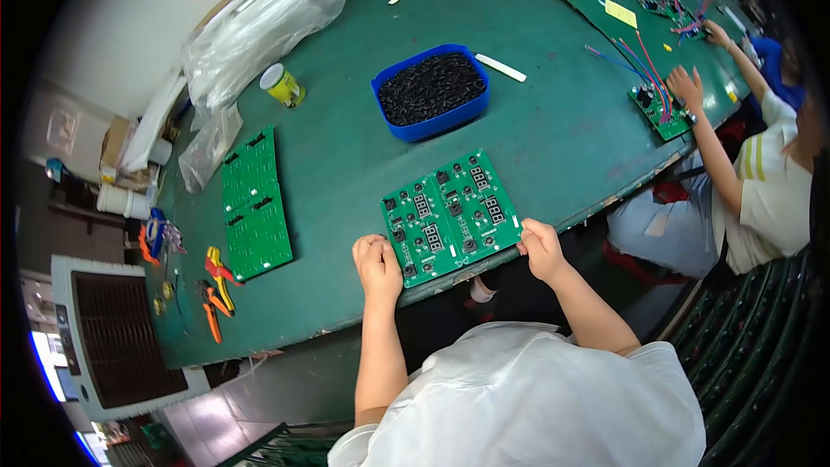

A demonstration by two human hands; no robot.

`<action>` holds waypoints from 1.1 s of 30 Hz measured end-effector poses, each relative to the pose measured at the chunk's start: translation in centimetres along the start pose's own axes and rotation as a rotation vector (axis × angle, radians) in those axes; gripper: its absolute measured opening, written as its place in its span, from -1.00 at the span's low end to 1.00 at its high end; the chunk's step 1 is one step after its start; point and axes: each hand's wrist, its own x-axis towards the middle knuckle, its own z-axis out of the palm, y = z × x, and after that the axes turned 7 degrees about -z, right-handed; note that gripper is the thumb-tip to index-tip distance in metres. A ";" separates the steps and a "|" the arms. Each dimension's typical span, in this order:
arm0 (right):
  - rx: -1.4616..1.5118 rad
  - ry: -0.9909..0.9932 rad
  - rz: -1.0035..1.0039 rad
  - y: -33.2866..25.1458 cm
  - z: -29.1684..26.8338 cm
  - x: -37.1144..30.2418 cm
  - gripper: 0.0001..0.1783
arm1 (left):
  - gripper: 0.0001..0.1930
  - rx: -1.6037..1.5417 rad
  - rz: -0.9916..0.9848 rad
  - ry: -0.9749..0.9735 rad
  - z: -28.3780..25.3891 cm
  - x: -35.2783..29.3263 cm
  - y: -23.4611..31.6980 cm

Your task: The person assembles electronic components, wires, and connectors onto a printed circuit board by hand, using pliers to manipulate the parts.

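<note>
Between my two hands is a green circuit board panel (451, 218), held at the table's near edge. Seven-segment displays, buttons and small black parts cover its upper face. My left hand (379, 268) is closed on the panel's left edge, its fingers curled. At the opposite edge, near the lower right corner, my right hand (541, 249) pinches the board. Beyond the panel stands a blue tray (432, 128) filled with small black parts (432, 88). To the left lie more green circuit boards (258, 238) with a few black connectors on them.
Orange-handled pliers (212, 310) and a red-and-yellow tool (221, 278) lie at the left edge. A yellow-green can (283, 86) stands near plastic bags (259, 35). A white strip (501, 67) lies beside the tray. At right, a co-worker's hand (686, 88) touches a wired circuit board (664, 121).
</note>
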 end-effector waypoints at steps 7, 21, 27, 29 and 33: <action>-0.308 -0.113 0.126 -1.7 0.0 0.8 -0.77 | -0.88 -0.183 -0.155 0.193 0.8 -0.6 -1.2; 1.294 0.195 0.072 -7.6 -4.8 1.0 -0.64 | -0.89 -0.464 -0.174 0.379 0.6 -1.1 -2.1; 1.536 0.367 -0.061 -13.2 -3.4 0.0 -0.58 | -0.83 -0.372 0.016 0.369 -0.9 -4.5 1.9; 1.536 0.368 -0.072 -14.1 -2.9 -0.8 -0.55 | -0.87 -0.458 0.175 0.284 -1.5 -6.0 5.7; 1.567 0.414 -0.035 -15.7 -1.2 -1.9 -0.47 | -0.76 -0.631 0.315 -0.088 -2.1 -8.3 11.6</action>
